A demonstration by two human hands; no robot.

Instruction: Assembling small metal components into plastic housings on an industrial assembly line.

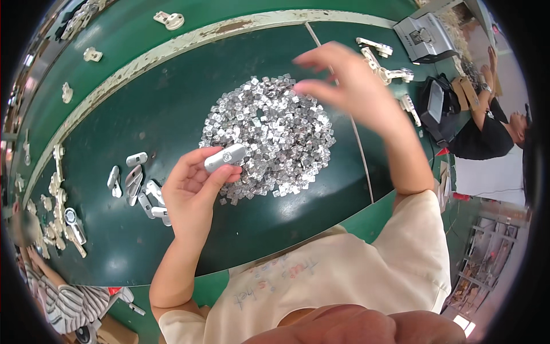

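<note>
Between the thumb and fingers of my left hand (192, 192) is a rounded, oblong silver casing (225, 158) with a small round mark on its face. It is held just over the left edge of a wide heap of small, shiny, clear-and-silver square pieces (275, 132). My right hand (358, 86), smeared by motion, hovers at the upper right of the heap. Its thumb and fingers are spread apart, and I see nothing between them. Several more silver casings (136, 179) lie loosely grouped on the green table (275, 221), left of my left hand.
Cream-coloured parts (385, 71) and a grey metal box (425, 37) are at the far right, near a black bag (438, 106). More cream parts (60, 206) line the left side. A worn pale rail (143, 60) borders the table's far edge. People are at both sides.
</note>
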